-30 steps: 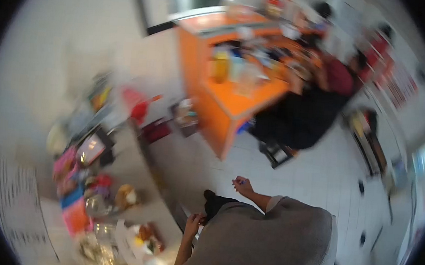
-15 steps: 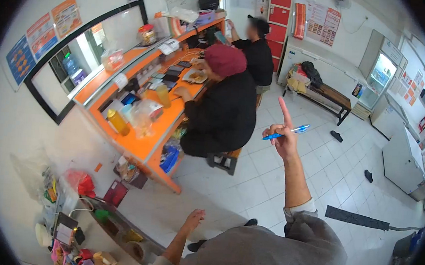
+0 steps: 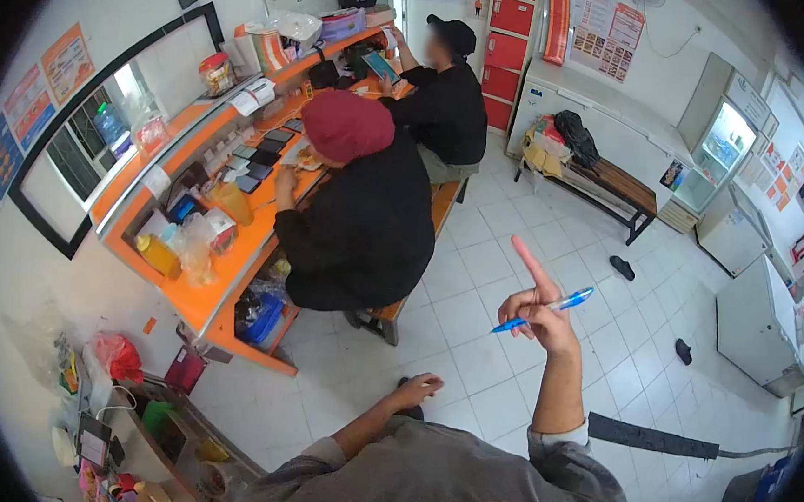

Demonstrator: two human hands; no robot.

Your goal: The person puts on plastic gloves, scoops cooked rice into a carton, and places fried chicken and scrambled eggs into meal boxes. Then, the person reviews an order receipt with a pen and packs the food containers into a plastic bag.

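Observation:
My right hand is raised in front of me over the tiled floor. Its index finger points up and away, while the other fingers close around a blue pen with a clear section on its barrel. The pen lies crosswise, its tip to the left. Lower down, close to my body, my left hand hangs with loose, partly stretched fingers and nothing visible in it. Both hands are apart from the furniture.
Two people in black sit on a wooden bench at an orange counter with phones and bottles. Behind stand a chest freezer and dark bench. Dark slippers and a black strip lie on the floor. A cluttered shelf stands lower left.
The view has shifted, so counter and seated people appear farther left. My right hand has lowered in view, still holding the pen. My left hand sits farther right and slightly higher.

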